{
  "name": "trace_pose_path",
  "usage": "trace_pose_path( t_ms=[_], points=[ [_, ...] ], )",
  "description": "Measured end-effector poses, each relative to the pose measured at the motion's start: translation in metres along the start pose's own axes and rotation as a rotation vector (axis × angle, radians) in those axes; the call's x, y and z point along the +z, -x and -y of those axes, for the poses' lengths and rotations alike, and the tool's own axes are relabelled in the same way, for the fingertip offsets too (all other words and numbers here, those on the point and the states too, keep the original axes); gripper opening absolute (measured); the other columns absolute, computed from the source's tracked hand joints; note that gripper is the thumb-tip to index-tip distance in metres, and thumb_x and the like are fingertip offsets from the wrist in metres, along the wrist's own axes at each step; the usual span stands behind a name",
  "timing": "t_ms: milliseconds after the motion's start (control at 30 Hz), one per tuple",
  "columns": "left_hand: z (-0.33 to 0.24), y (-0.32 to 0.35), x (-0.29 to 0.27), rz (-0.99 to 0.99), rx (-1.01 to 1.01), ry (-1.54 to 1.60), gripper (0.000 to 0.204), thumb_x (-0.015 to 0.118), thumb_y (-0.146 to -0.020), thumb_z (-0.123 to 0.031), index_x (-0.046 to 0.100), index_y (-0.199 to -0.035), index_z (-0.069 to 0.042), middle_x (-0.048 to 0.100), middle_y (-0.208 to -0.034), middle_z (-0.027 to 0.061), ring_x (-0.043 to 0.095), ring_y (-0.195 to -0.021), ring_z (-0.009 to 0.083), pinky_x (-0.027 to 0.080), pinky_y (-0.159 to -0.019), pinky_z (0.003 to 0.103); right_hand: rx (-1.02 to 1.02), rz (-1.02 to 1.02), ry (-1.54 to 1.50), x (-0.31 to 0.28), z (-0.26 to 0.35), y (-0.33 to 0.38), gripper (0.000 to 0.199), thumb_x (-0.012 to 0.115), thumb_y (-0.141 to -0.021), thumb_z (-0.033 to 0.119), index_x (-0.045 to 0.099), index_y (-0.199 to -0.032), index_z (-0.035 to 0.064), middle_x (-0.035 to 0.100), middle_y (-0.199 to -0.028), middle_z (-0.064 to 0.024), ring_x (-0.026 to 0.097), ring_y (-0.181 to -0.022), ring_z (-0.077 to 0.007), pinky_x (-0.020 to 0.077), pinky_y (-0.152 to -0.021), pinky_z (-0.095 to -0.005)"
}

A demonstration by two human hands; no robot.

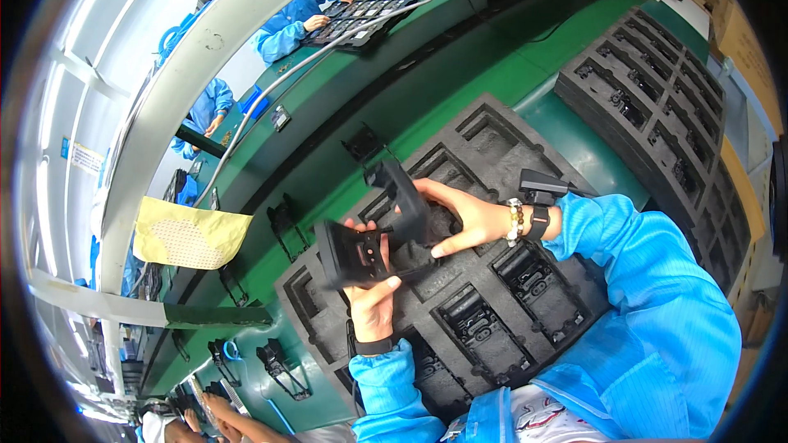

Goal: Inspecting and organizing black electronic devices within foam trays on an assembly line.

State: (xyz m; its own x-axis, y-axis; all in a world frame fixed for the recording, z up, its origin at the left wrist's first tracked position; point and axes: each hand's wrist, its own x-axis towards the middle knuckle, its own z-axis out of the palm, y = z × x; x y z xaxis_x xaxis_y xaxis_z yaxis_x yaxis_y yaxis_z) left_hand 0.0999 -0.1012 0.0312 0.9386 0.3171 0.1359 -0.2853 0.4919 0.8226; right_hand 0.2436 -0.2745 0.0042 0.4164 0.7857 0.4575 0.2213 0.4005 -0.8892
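My left hand (371, 299) grips a flat black plastic part (351, 253) and holds it up over a black foam tray (492, 139). My right hand (461, 217) holds a second, longer black plastic piece (402, 189) that stands tilted against the first part. Both pieces meet above the tray's middle pockets. Several pockets near me hold black moulded parts (480, 324). My sleeves are bright blue, and a bead bracelet and a dark band sit on my right wrist.
A second black foam tray (657, 90) with filled pockets lies to the right. A green conveyor belt (328, 172) carries black parts past the tray. A yellow cloth (190, 234) hangs at left. Other people in blue coats (291, 20) work along the far side.
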Motion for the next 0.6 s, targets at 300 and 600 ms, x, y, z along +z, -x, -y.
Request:
trace_pose_path(
  t_ms=[300,600],
  points=[
    [0.012,-0.007,-0.024,0.136,0.196,-0.273,0.095,0.089,-0.049,0.005,0.046,-0.130,-0.020,0.044,-0.130,-0.0009,0.038,-0.136,0.0254,0.028,-0.117,0.048,-0.266,0.083,0.491,0.006,0.014,-0.003,0.084,0.077,-0.065,0.023,0.043,-0.141,0.0100,0.050,-0.135,-0.0114,0.044,-0.127,-0.0326,0.0247,-0.110,-0.0486],
    [0.013,-0.008,-0.017,0.089,0.151,-0.159,0.096,0.086,-0.050,0.011,0.045,-0.132,-0.017,0.045,-0.134,-0.0013,0.036,-0.138,0.0239,0.021,-0.119,0.050,-0.067,-0.057,0.305,0.003,0.006,0.000,0.081,0.077,-0.079,0.037,0.039,-0.143,0.0039,0.040,-0.144,-0.0163,0.038,-0.133,-0.0318,0.0286,-0.112,-0.0444]
  ],
)
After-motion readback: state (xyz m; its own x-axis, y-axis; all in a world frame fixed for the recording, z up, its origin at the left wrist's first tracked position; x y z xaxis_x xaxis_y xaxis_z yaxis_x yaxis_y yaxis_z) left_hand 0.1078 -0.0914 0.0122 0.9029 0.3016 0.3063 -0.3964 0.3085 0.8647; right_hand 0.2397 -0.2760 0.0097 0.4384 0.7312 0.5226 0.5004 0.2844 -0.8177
